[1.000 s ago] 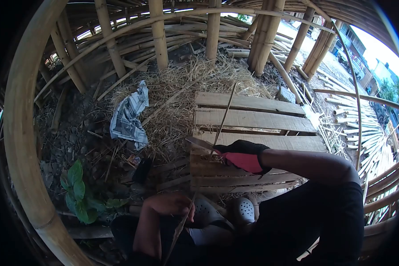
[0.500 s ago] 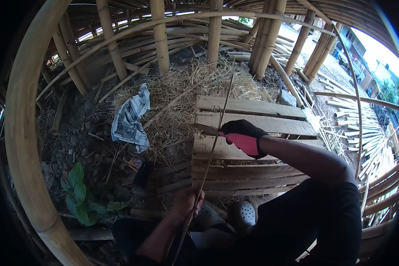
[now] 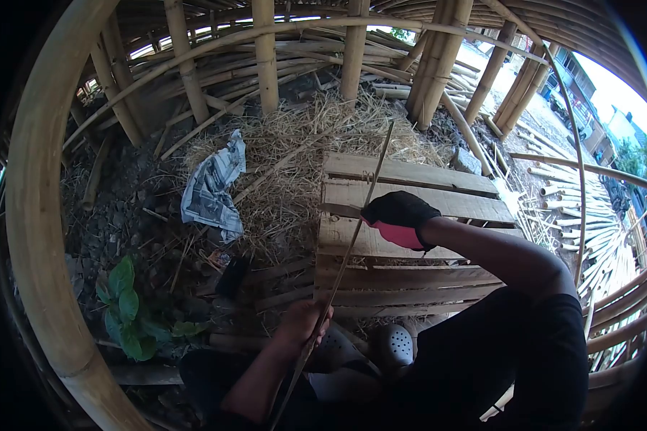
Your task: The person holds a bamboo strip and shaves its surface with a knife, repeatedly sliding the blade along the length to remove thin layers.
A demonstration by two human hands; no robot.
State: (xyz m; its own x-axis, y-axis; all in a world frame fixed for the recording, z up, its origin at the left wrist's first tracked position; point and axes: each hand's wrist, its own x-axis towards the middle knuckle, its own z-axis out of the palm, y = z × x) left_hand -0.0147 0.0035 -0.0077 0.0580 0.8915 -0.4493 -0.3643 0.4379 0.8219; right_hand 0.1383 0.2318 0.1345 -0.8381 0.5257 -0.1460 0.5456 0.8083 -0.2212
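A long, thin bamboo strip [image 3: 349,251] runs at a slant from near my lap up over the wooden slats. My bare left hand [image 3: 303,323] is closed around its lower part, above my shoes. Higher up, my right hand [image 3: 401,218], in a black and pink glove, is closed on a knife [image 3: 343,209]. Its blade points left and crosses the strip, showing as a narrow dark line; the handle is hidden inside the glove. Beneath the right hand lies a low platform of pale wooden slats [image 3: 410,190].
Crumpled newspaper [image 3: 216,190] lies left of the platform on straw [image 3: 287,165]. A leafy plant [image 3: 126,309] grows at lower left. A thick bamboo pole [image 3: 39,215] curves along the left side, and upright bamboo posts [image 3: 266,57] stand behind. Cut bamboo lengths [image 3: 582,215] are piled at right.
The strip's upper end has swung a little to the right, and my right hand has shifted slightly right with it. The knife blade shows narrower than before. My left hand keeps its grip.
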